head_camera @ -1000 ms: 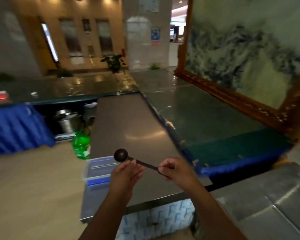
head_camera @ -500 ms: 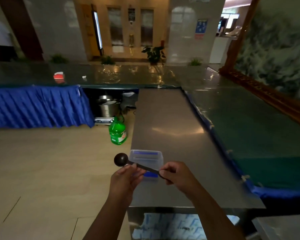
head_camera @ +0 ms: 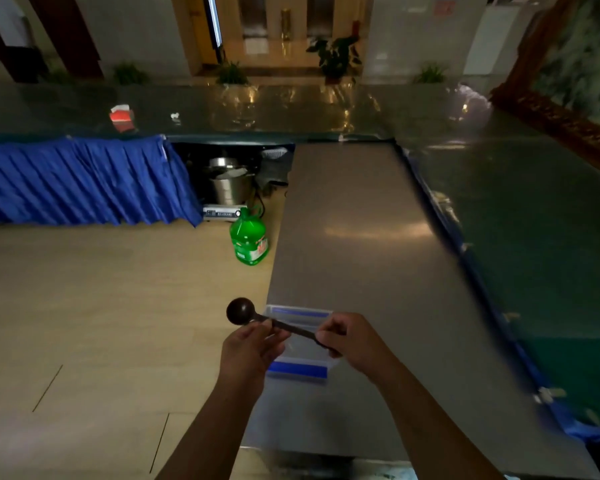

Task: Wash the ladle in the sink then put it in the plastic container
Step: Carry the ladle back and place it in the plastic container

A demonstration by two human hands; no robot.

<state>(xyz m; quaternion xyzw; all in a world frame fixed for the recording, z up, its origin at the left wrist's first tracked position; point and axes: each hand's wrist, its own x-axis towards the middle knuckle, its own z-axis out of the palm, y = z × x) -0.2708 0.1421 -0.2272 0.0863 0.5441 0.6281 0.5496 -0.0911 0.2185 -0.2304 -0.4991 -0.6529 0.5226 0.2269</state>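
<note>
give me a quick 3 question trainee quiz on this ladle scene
1. True or false: both hands hold the ladle.
2. Where is the ladle's bowl pointing: A) toward the person's left, B) toward the person's right?
3. What sits on the steel counter under the hands?

Key:
1. True: left hand near the bowl, right hand on the handle end.
2. A
3. The plastic container with blue edges.

No readable text, even on the green bottle [head_camera: 249, 237] label.
</note>
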